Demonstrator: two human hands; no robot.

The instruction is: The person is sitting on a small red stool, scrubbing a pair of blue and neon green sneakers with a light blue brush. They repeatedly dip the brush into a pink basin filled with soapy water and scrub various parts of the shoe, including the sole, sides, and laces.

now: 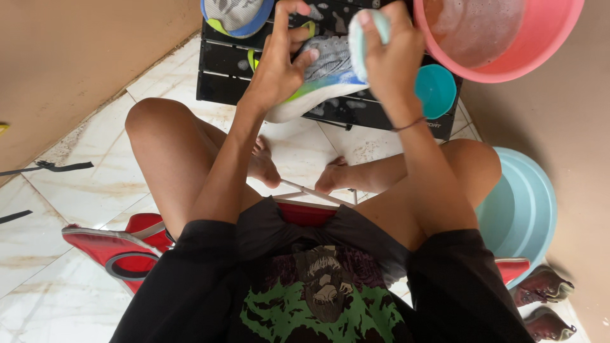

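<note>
Grey mesh and a white sole mark the sneaker [321, 73], which lies on the black slatted bench [222, 70] — gripped at its heel end by the left hand [279, 63], fingers curled round it. The right hand [391, 60] is closed on a pale green brush [363, 38], pressed against the shoe's upper. A pink basin [508, 57] of sudsy water sits just beside — a small teal bowl [437, 90] below it.

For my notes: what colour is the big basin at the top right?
The basin is pink, with soapy water inside; the head view shows it best.
</note>
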